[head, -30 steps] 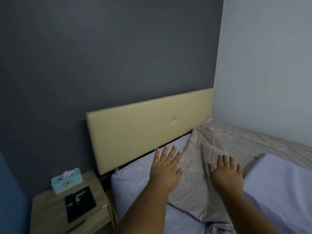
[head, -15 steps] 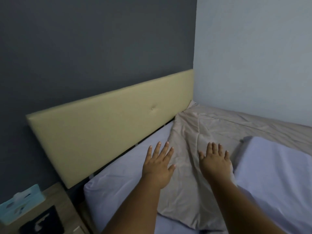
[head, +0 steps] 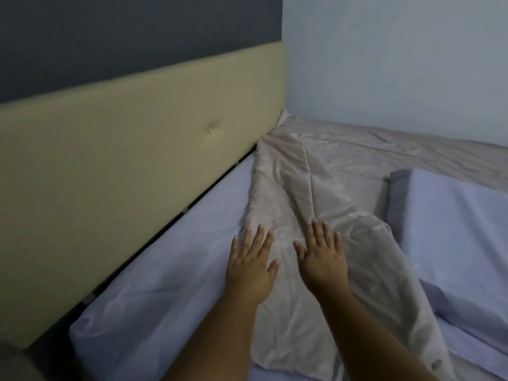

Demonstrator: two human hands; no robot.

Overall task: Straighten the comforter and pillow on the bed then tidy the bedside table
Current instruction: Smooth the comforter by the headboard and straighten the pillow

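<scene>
A beige comforter (head: 299, 188) lies in a wrinkled strip from the far corner of the bed towards me. My left hand (head: 251, 266) rests flat with fingers spread at the comforter's left edge, partly over the lilac bedsheet (head: 165, 270). My right hand (head: 323, 259) lies flat with fingers spread on the comforter itself. Neither hand holds anything. A lilac pillow (head: 456, 229) with a grey border sits to the right, beside the comforter. The bedside table is out of view.
A cream padded headboard (head: 123, 149) runs along the left against a dark grey wall (head: 110, 31). A pale wall (head: 398, 59) borders the bed's far side. A dark gap (head: 176, 215) shows between mattress and headboard.
The view has swung right, so the bedside table and tissue box have left the frame. Both hands have stayed flat and drawn closer together on the comforter.
</scene>
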